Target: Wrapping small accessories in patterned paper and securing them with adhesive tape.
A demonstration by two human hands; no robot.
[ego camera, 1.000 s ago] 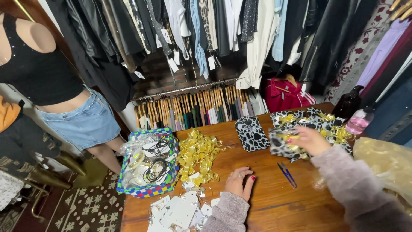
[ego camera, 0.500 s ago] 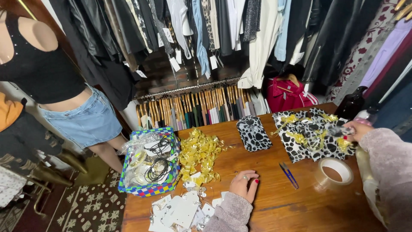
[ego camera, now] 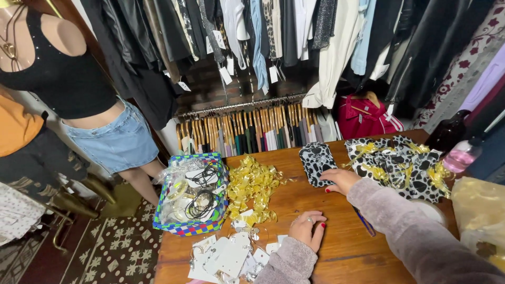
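R hand (ego camera: 342, 180) fingers loose, touching spotted pouch (ego camera: 316, 163) just ahead, long axis pointing away. L hand (ego camera: 307, 229) curled, holding nothing, flat on table (ego camera: 336, 247)

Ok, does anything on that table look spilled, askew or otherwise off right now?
Nothing damaged. The gold ribbon curls lie in a loose heap spilling beside the checkered basket, and white card tags are scattered at the table's near edge. The right hand touches a spotted pouch; the left hand rests flat.

You stand in a clothing shop: tagged garments (ego camera: 273, 37) crowd hanging rails (ego camera: 242, 105), a dressed mannequin (ego camera: 68, 89) beside the wooden table (ego camera: 342, 247).
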